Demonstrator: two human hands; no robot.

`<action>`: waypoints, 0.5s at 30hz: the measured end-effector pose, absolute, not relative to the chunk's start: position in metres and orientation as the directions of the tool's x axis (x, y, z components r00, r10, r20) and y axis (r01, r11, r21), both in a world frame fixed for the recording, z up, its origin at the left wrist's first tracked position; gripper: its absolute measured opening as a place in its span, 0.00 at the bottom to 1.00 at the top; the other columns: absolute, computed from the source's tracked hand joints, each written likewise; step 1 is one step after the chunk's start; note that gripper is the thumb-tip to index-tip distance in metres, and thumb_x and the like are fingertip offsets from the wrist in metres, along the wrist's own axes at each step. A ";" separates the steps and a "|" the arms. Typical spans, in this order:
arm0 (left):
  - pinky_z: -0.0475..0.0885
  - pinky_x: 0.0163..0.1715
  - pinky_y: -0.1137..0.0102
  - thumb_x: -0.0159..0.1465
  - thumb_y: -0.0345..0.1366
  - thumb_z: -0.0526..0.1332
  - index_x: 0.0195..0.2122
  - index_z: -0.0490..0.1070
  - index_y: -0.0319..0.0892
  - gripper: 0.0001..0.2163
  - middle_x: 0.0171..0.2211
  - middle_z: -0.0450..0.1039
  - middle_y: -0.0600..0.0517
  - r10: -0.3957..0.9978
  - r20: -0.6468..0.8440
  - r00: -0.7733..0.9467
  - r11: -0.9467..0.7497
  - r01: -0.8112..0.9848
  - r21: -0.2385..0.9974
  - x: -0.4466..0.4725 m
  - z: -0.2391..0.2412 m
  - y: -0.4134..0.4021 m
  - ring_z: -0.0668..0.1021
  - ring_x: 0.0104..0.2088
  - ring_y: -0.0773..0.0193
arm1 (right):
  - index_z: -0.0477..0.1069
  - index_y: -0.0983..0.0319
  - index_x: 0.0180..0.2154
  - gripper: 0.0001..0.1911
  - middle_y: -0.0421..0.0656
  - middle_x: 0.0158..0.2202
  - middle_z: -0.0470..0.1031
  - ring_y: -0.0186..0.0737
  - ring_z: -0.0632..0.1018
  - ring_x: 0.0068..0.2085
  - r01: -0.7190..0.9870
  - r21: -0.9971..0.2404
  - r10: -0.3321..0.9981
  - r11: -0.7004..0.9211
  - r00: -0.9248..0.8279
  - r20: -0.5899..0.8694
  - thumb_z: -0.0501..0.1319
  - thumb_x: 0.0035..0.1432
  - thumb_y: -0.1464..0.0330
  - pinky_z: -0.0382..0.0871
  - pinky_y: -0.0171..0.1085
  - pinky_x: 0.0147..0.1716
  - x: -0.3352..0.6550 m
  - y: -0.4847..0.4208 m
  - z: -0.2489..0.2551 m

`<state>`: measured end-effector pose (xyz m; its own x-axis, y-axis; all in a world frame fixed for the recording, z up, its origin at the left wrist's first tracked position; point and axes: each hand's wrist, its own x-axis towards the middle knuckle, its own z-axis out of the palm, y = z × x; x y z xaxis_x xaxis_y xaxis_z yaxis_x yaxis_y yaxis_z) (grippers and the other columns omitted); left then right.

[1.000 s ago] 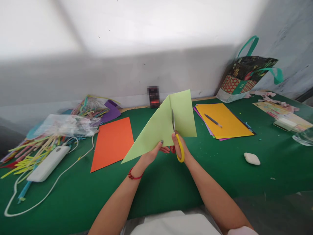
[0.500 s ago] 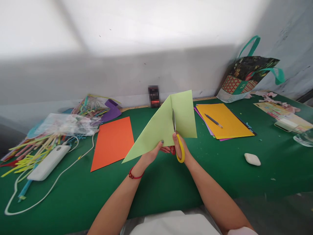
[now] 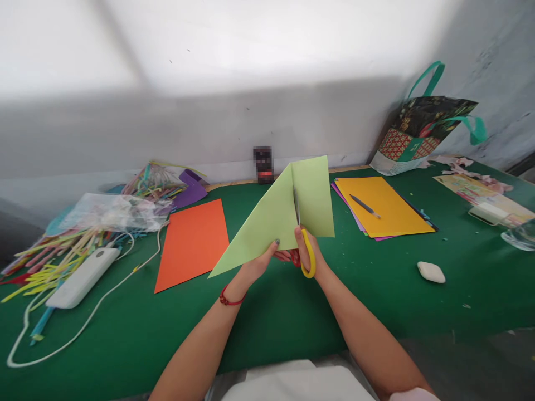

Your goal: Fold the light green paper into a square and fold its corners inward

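Observation:
My left hand [image 3: 259,262] pinches the lower edge of a folded light green paper sheet [image 3: 267,220], held up above the green table [image 3: 267,323]. My right hand [image 3: 307,250] grips yellow-handled scissors [image 3: 307,253]. Their blade [image 3: 296,209] points up along the fold line, between the triangular flap and the rectangular strip [image 3: 315,195] on the right.
An orange sheet [image 3: 192,242] lies to the left, a stack of coloured sheets topped by yellow [image 3: 382,209] with a pencil [image 3: 364,205] to the right. A white power bank [image 3: 81,278] with cable, paper strips [image 3: 50,262], a plastic bag [image 3: 111,213], an eraser [image 3: 431,271] and a gift bag [image 3: 422,133] are around.
The scissors' blade has edged slightly further up the paper, and the right strip has tilted a little. Both hands stay almost where they were.

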<state>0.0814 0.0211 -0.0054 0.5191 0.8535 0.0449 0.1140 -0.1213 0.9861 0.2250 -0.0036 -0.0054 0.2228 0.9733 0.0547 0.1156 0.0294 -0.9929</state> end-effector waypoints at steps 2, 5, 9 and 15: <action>0.77 0.40 0.62 0.62 0.52 0.52 0.27 0.77 0.43 0.21 0.27 0.79 0.51 0.853 0.038 0.521 -0.116 0.118 0.986 0.081 -0.005 0.021 0.80 0.30 0.58 | 0.61 0.58 0.31 0.34 0.32 0.11 0.58 0.35 0.63 0.11 0.103 -0.994 0.973 0.028 0.223 0.051 0.43 0.49 0.35 0.59 0.36 0.12 0.225 -0.004 -0.005; 0.76 0.41 0.62 0.62 0.52 0.52 0.26 0.76 0.43 0.21 0.27 0.79 0.50 0.854 0.031 0.519 -0.106 0.117 0.987 0.081 -0.006 0.021 0.80 0.30 0.58 | 0.61 0.58 0.32 0.33 0.31 0.10 0.57 0.35 0.63 0.10 0.079 -0.997 0.977 0.012 0.212 0.029 0.44 0.50 0.36 0.59 0.35 0.11 0.224 -0.005 -0.006; 0.76 0.40 0.62 0.62 0.51 0.53 0.25 0.76 0.43 0.20 0.26 0.79 0.51 0.857 0.021 0.515 -0.092 0.112 0.990 0.082 -0.006 0.022 0.80 0.30 0.58 | 0.61 0.58 0.32 0.32 0.31 0.10 0.57 0.34 0.61 0.09 0.067 -0.998 0.978 -0.009 0.211 0.005 0.46 0.50 0.36 0.57 0.34 0.09 0.225 -0.004 -0.008; 0.77 0.35 0.62 0.59 0.51 0.56 0.26 0.76 0.40 0.19 0.25 0.79 0.50 0.858 -0.010 0.513 -0.014 0.043 0.999 0.083 -0.001 0.021 0.80 0.27 0.59 | 0.62 0.58 0.33 0.32 0.32 0.10 0.57 0.34 0.62 0.10 0.094 -0.996 0.975 -0.013 0.222 0.008 0.45 0.50 0.36 0.57 0.35 0.09 0.225 -0.003 -0.008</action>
<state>0.0830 0.0213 -0.0005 0.5129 0.8584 -0.0102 0.0433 -0.0139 0.9990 0.2255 -0.0034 -0.0076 0.2221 0.9750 0.0079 0.0936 -0.0133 -0.9955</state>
